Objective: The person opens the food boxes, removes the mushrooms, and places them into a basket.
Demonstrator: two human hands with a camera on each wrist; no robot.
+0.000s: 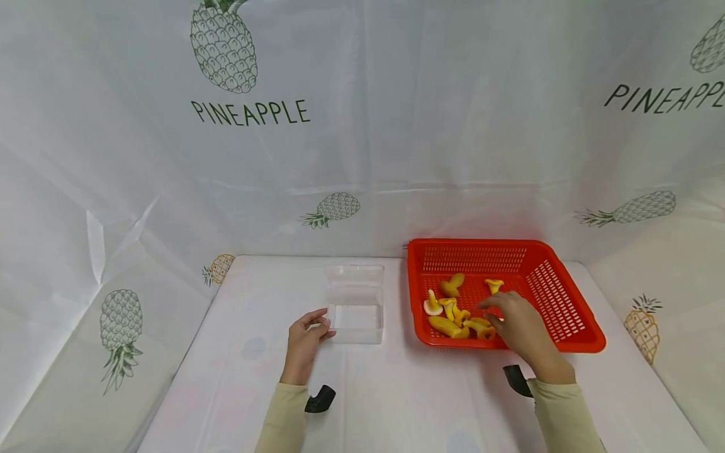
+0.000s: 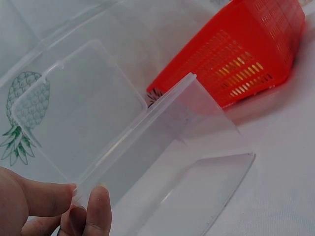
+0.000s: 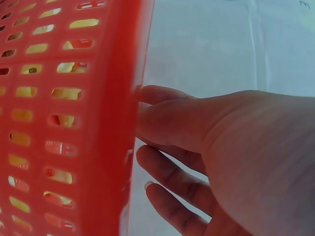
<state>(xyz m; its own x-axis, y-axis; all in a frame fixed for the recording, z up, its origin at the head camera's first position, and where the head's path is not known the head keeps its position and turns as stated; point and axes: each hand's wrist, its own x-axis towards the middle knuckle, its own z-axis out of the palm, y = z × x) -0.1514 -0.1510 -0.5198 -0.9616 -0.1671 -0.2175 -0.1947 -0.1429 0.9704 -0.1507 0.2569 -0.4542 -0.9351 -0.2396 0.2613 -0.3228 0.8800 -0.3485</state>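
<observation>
A clear plastic box (image 1: 355,324) with its hinged lid (image 1: 355,275) raised stands on the table, with nothing visible inside. My left hand (image 1: 308,343) pinches its left edge between thumb and fingers; the left wrist view shows that grip at the box's corner. To the right, a red plastic basket (image 1: 504,248) holds several yellow chanterelle mushrooms (image 1: 447,308) and brownish-yellow oval pieces (image 1: 444,326). Over the basket's front part hovers my right hand (image 1: 523,327), fingers loosely spread and pointing at the mushrooms. In the right wrist view the basket's rim hides its fingertips.
White cloth covers the table (image 1: 238,390), and a pineapple-printed sheet (image 1: 425,126) hangs behind it and at the sides. The basket's slotted walls rise around the mushrooms. A black curved piece (image 1: 321,399) sits by the left wrist, another (image 1: 518,381) by the right.
</observation>
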